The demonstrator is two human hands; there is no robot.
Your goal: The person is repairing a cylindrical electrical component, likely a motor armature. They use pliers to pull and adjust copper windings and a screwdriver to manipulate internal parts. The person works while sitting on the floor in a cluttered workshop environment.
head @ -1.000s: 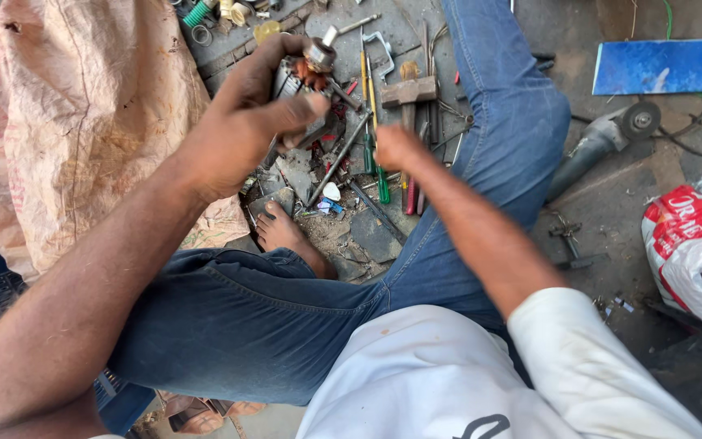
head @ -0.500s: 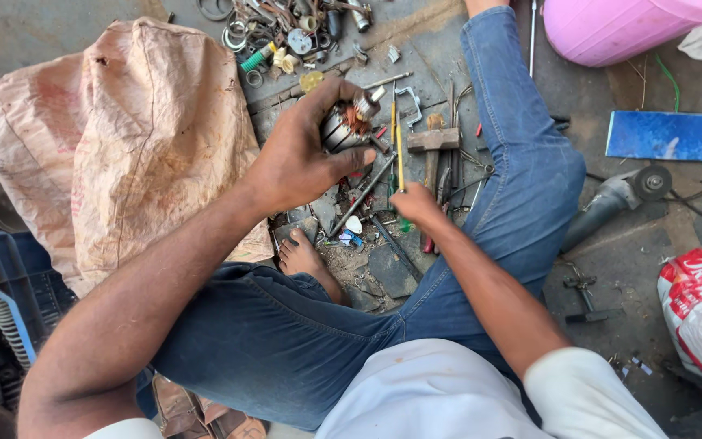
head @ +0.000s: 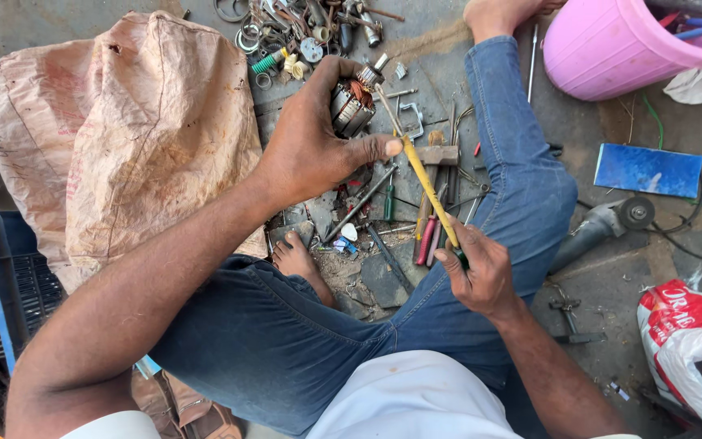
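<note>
Near the upper middle of the frame, the left hand (head: 310, 146) is clamped around a motor armature (head: 352, 106) with copper windings. Just below and right of it, the right hand (head: 485, 272) grips a yellow-handled screwdriver (head: 420, 167), whose tip meets the armature's top. Scattered tools (head: 383, 211) lie beneath; a pink bucket (head: 603, 49) sits upper right.

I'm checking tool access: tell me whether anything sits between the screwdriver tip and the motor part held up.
Nothing visible does. The right hand points the yellow screwdriver straight at the armature gripped in the left hand; its tip is already there.
</note>
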